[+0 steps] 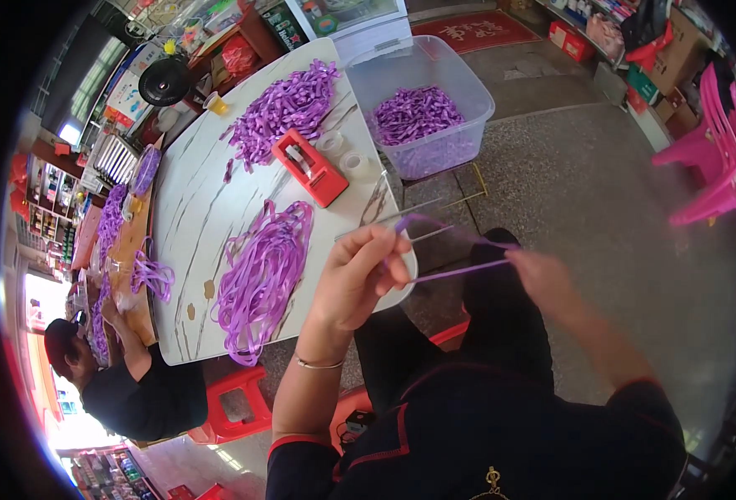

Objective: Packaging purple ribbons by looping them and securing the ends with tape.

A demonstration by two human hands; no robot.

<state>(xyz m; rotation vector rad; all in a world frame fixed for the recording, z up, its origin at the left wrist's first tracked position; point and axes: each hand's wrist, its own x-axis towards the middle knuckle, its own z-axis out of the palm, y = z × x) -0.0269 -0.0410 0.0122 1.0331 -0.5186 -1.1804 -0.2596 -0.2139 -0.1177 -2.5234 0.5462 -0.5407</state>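
Note:
A purple ribbon (464, 271) is stretched in a loop between my hands, in front of my knees. My left hand (359, 275) is closed with thumb and fingers pinched on one end, beside the table's right corner. To the right, my right hand (543, 279) is slightly blurred and grips the other end. Thin metal rods (430, 205) jut out past the table edge near my left hand. A pile of long purple ribbon loops (266, 279) lies on the white marbled table (180, 200) left of my hands. Behind it is a red tape dispenser (311, 167).
A heap of folded purple ribbon pieces (289, 108) covers the table's far part. More fill a clear plastic tub (434, 154) at the right. A person in dark clothes (147, 387) sits at the left by a wooden table (139, 250). Pink chairs (709, 154) stand far right.

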